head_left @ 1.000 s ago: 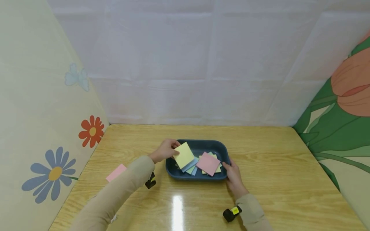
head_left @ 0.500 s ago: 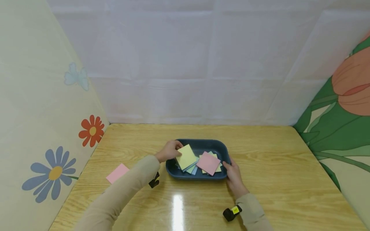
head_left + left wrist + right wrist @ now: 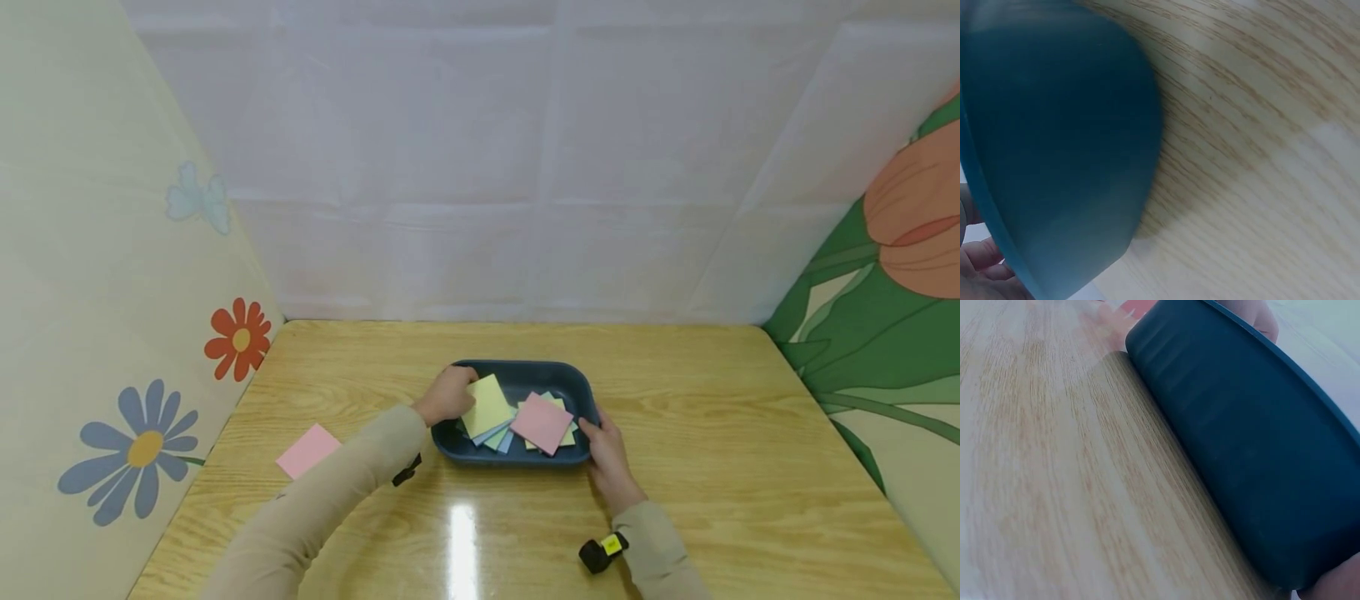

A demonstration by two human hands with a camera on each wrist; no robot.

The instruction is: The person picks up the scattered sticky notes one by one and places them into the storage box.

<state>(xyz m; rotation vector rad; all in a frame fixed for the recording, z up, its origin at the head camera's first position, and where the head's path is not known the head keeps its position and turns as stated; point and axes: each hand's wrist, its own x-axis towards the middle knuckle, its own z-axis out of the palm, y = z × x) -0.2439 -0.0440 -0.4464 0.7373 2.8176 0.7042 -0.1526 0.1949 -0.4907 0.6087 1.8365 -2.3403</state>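
A dark blue oblong tray (image 3: 540,377) stands on the table with square sticky-note pads in it. At its left end my left hand (image 3: 447,393) reaches over the rim and pinches a yellow sticky-note pad (image 3: 487,406) by its left edge. Blue and green notes (image 3: 506,442) fan out under that pad. A pink sticky-note pad (image 3: 542,422) tops the pile on the right, over yellow and green ones. My right hand (image 3: 609,454) grips the tray's right end, thumb at the rim. In both wrist views the outer tray wall (image 3: 1066,137) hides the notes inside.
A pink sticky note (image 3: 308,450) lies on the wooden table (image 3: 735,433), left of the tray and partly behind my left sleeve. A white cloth hangs at the back, with flower-patterned panels on both sides.
My left hand has moved slightly right and lowered the yellow pad onto the notes in the tray's left part. The right hand and the tray have stayed nearly still.
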